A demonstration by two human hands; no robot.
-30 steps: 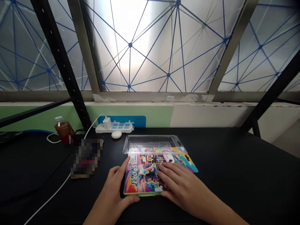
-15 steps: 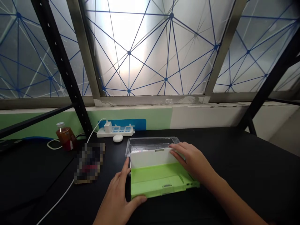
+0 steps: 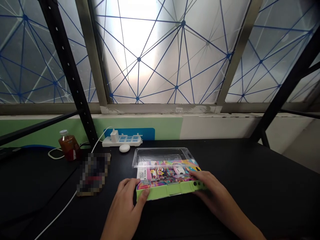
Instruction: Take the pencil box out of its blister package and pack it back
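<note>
A pencil box [image 3: 172,190] with a lime-green body lies across the black table in front of me. Its lid is down, and a colourful cartoon print [image 3: 170,171] faces up, with a white strip at the left that reads "PENCIL". My left hand [image 3: 127,203] grips the left end, thumb along the green front and fingers at the upper left corner. At the right end, my right hand [image 3: 212,191] holds the box between a digit on top and others partly hidden below. Just behind lies a clear plastic tray [image 3: 161,150], its near edge meeting or overlapping the print.
Behind on the left are a white power strip [image 3: 122,142] and a small white rounded case [image 3: 124,148]. A blurred-out phone-like object [image 3: 93,175] lies left, beside a white cable [image 3: 56,216]. An amber bottle [image 3: 69,146] stands near the black shelf post [image 3: 67,63].
The lid, which stood raised with its white inside and the green interior showing, is now down. My right hand has moved from the lid's top edge to the box's right end.
</note>
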